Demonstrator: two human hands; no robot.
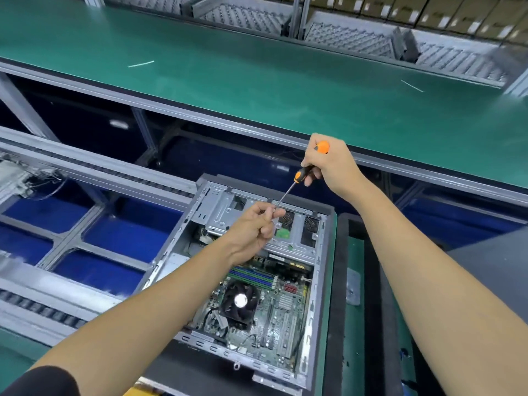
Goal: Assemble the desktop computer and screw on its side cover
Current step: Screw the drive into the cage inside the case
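Below both hands (pixel 258 224) (pixel 328 164), computer case (pixel 317 270) lies open.

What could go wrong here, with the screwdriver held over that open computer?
The left hand pinches the tip end of the screwdriver, possibly seating a screw, though none is visible; a dropped one could fall among the parts of the open computer case. The right hand grips the handle high above, so the long shaft might slip and jab the left fingers or scratch the motherboard below.
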